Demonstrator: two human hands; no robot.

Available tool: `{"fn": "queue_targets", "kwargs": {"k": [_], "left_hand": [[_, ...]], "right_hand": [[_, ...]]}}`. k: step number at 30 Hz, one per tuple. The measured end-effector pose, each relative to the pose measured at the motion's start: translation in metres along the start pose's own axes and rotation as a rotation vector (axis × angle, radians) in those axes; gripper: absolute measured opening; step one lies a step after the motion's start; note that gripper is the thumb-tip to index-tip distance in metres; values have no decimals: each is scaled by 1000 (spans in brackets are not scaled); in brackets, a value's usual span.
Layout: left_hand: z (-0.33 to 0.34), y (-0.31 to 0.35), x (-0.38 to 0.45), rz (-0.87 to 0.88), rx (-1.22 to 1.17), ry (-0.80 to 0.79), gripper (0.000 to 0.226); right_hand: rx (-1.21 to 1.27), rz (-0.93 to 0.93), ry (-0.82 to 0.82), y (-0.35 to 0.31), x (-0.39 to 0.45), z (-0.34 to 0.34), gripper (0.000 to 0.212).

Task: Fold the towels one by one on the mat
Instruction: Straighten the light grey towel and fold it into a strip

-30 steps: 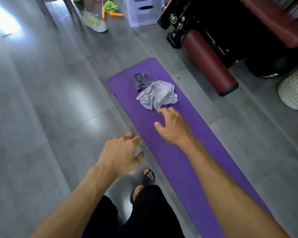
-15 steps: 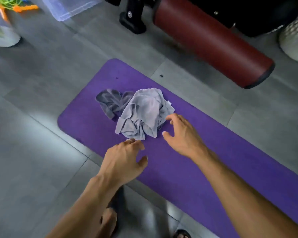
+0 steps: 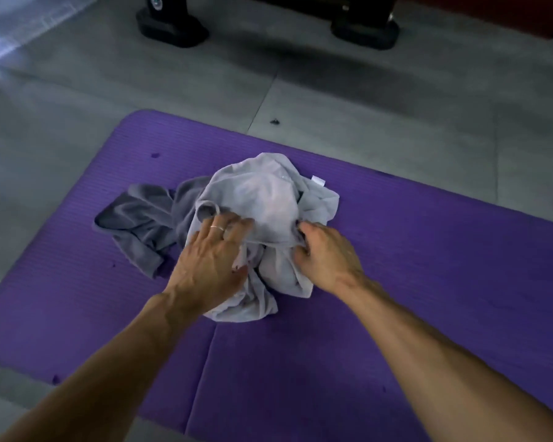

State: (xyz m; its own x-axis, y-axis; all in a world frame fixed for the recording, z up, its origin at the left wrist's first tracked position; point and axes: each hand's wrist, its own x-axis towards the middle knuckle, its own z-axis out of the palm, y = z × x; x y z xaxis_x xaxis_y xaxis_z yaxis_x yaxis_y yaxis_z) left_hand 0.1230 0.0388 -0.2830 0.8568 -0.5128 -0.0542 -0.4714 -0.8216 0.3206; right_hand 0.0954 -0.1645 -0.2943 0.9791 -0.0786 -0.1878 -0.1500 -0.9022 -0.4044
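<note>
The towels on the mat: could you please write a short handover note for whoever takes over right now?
Left hand: on the crumpled light grey cloth towel, its fingers pressing into the cloth.
Right hand: fingers curled, gripping a fold of the same towel.
Things: the light grey towel lies bunched on the purple foam mat, partly over the crumpled dark grey cloth towel to its left.
Done: nothing folded yet.
Left: spread and fold the light grey towel, then the dark grey one.
</note>
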Motion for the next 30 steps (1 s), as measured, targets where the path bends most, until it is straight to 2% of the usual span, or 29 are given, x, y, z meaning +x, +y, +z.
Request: {"fn": "queue_targets", "kwargs": {"k": [1,4,7,9,11,14,16,19,22,24,27,28,30], "left_hand": [[8,-2,9,16,50,36,81],[26,4,33,49,130,122,96],[29,32,53,101,113,210,92],[26,56,61,112,109,237,86],[22,77,65,105,111,253,68],[15,109,66,97,70,173,30],[14,133,67,131,25,111,18],[17,180,72,318,31,126,19],[20,244,75,430,50,36,23],[21,287,71,482,71,-2,28],[26,345,65,589,222,-76,47],[30,361,64,631,298,-105,51],[41,394,66,702,438,-146,48]], "right_hand": [[95,5,45,8,3,-1,7],[485,163,141,26,4,-19,16],[864,354,139,38,-9,-44,21],[996,411,237,47,-22,-61,17],[1040,452,325,62,-36,-81,21],[834,412,399,100,-63,-117,27],[592,388,449,133,-85,-135,28],[386,428,464,184,-116,-152,26],[273,522,487,231,-150,-170,28],[172,538,409,262,-176,-185,31],[-105,439,214,300,-216,-210,21],[-182,398,152,309,-228,-218,25],[-352,333,13,330,-250,-234,49]]}}
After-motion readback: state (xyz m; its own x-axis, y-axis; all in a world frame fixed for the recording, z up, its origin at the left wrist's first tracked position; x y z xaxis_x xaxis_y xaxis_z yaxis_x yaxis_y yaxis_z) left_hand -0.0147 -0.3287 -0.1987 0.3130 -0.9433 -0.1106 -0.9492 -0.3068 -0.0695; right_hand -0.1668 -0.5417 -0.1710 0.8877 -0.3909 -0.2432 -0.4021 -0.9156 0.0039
